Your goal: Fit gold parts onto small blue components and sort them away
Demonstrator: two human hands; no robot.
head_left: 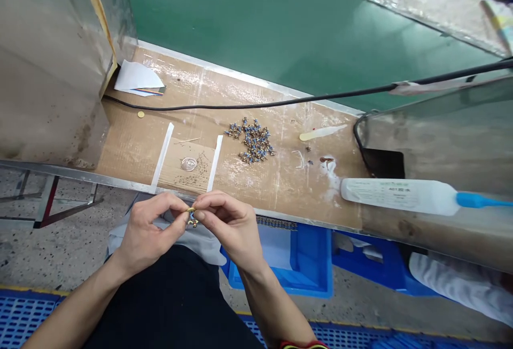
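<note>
Head view, hands (146, 230) (233, 227) pinching small gold-coloured part (193, 216), bottle (372, 194) marked "401"

A cable (240, 107) is running behind the pile of parts (256, 145) on the desk (240, 188); tape strips (215, 163) are lying left of the pile, a bottle (396, 195) to its right.

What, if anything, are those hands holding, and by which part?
The left hand and right hand pinch a small gold-and-blue piece by its gold end; finer detail is too small to tell.
</note>
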